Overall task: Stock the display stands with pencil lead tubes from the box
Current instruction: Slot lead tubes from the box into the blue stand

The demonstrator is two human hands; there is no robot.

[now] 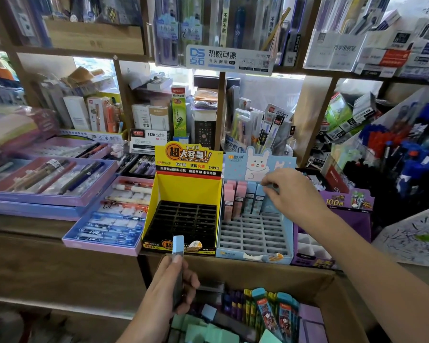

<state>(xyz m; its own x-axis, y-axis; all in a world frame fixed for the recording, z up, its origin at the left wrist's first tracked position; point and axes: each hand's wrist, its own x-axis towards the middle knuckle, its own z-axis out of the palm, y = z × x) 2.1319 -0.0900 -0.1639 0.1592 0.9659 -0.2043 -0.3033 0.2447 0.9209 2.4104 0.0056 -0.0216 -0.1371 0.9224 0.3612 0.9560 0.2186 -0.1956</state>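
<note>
The left hand (174,288), at six o'clock in the view, gripped a grey tube with a blue cap (178,246), thumb pressed against its face. It held the tube upright above the near-left corner of the cardboard box (282,268), in front of the yellow stand (183,189).

The box lay at five o'clock. It held mint-capped tubes (208,332) lying loose at its near-left, tall blue packs with cartoon figures (268,310) standing in the middle, yellow and purple packs just to their nine o'clock, and lilac boxes (311,318) against the right wall.

On the tabletop (22,224), the yellow stand stood at the centre with its black grid of slots (183,221) showing. Touching it at three o'clock was the pale blue stand (254,233) with a rabbit on its back card. Pink tubes (229,201) stood in the left of its back rows and blue tubes (252,196) beside them. The grey slots nearer the front showed bare.

The right hand (290,191) reached in from four o'clock, fingers curled, and pinched the top of the end tube (273,186) at the right of the back row.

A purple stand (344,219) stood just beside the blue one at three o'clock. Lilac trays of pens (50,179) lay at nine o'clock.
</note>
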